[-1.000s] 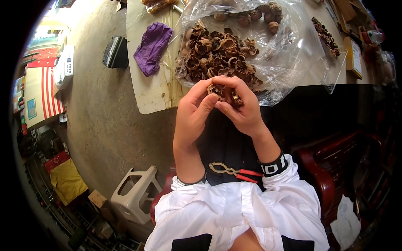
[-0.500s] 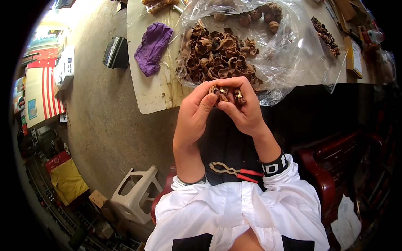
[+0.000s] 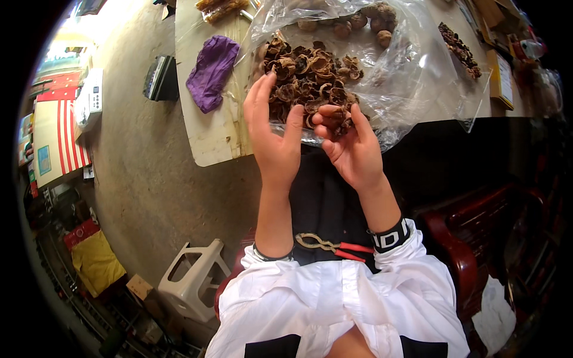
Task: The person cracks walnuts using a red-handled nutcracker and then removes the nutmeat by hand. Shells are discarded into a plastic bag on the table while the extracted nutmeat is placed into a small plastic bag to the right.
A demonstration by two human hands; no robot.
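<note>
Pale table (image 3: 209, 140), clear plastic sheeting (image 3: 412, 77) (heaped with walnut shells (image 3: 310, 62)), crumpled purple item (image 3: 212, 71)

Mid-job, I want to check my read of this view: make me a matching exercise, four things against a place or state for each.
Things
1. Red-handled pliers
2. Pile of shells
3. Pale plastic stool
4. Right hand

Place or state
A. On the floor, to the person's left
B. Fingers curled around a brown nut piece
C. Across the person's dark-clothed lap
D. On the table, amid clear plastic

Pairs: 1-C, 2-D, 3-A, 4-B
</note>
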